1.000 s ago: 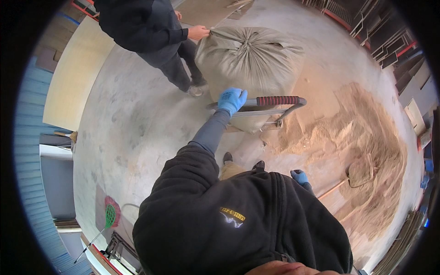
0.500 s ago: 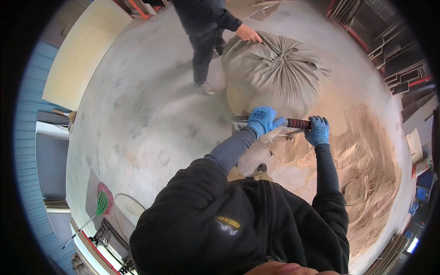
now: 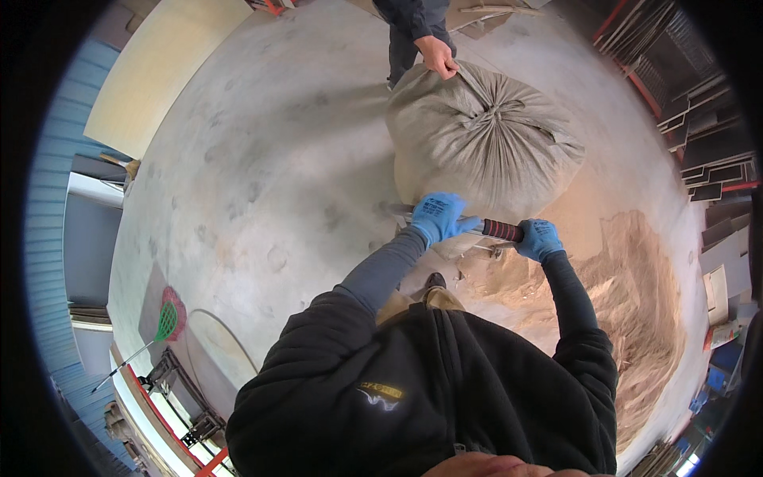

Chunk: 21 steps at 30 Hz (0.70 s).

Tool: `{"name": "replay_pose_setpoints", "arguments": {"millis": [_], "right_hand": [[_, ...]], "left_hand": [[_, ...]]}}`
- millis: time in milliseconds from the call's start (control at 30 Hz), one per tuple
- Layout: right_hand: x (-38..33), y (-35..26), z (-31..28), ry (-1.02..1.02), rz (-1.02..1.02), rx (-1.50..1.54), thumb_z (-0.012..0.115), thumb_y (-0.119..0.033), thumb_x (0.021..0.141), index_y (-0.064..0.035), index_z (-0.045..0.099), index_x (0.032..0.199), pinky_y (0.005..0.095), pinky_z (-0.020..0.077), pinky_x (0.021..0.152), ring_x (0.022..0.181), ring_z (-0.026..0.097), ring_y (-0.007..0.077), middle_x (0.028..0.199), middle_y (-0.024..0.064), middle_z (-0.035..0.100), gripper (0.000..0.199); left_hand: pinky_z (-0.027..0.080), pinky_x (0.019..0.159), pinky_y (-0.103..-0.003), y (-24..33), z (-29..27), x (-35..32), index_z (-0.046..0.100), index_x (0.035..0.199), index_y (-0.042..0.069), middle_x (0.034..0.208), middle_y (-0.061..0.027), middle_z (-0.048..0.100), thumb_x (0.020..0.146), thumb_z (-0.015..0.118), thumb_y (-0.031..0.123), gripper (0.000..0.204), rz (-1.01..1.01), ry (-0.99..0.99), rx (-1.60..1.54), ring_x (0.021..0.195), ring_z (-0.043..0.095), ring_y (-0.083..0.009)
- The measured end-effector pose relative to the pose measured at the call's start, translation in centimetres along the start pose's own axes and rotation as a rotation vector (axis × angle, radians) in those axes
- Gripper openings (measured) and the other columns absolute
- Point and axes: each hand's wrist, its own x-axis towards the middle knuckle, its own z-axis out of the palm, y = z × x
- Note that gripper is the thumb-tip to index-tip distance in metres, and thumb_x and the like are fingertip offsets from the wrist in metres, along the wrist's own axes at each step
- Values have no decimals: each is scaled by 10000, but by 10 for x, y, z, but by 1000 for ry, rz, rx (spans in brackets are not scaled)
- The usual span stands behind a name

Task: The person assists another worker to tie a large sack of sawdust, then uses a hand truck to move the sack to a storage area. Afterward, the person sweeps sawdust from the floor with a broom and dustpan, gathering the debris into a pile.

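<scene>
In blue gloves, both my hands grip the handle of what looks like a hand truck (image 3: 502,230), a metal bar with a dark grip striped in red. My left hand (image 3: 439,218) is closed round the bar's left part, its thumb lying along it. At the right end, my right hand (image 3: 540,240) is wrapped round the grip. Just beyond the handle stands a big, bulging beige sack (image 3: 477,151), its gathered top twisted together. A co-worker's bare hand (image 3: 437,57) pinches the sack's cloth at the far left. Most of the cart's lower frame is hidden.
Brown sawdust-like powder (image 3: 636,310) is heaped on the floor to the right. Racks with panels (image 3: 707,151) line the right side. A pale board (image 3: 163,67) leans at the far left. Nearer left are a green net-like tool (image 3: 167,319) and a black metal frame (image 3: 183,389).
The co-worker has stepped away to the far side, still holding the sack's cloth. The handle, with both my hands on it, sits slightly lower and further left in view.
</scene>
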Motion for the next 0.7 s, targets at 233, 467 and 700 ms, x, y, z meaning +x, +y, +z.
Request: {"name": "replay_pose_setpoints", "arguments": {"millis": [233, 467, 700], "right_hand": [[-4, 3, -1, -3, -5, 14, 684, -265, 694, -134, 729, 868, 433, 544, 784, 888, 697, 324, 871, 133, 716, 223], [-2, 7, 2, 2, -2, 36, 660, -248, 700, -127, 737, 875, 441, 548, 786, 880, 701, 332, 880, 145, 723, 225], [0, 9, 5, 22, -12, 47, 678, -272, 696, -129, 757, 887, 445, 556, 783, 850, 703, 344, 865, 157, 724, 251]], "left_hand": [[501, 720, -485, 2, 8, 3, 665, 839, 62, 862, -180, 663, 834, 641, 553, 491, -31, 13, 29, 814, 633, -393], [502, 723, -490, 4, 13, 7, 665, 799, 52, 836, -196, 659, 832, 617, 576, 527, -57, 58, 51, 790, 634, -396], [530, 800, -450, 4, 9, 10, 723, 991, 53, 962, -184, 706, 822, 655, 567, 546, -173, -59, 79, 894, 669, -373]]}}
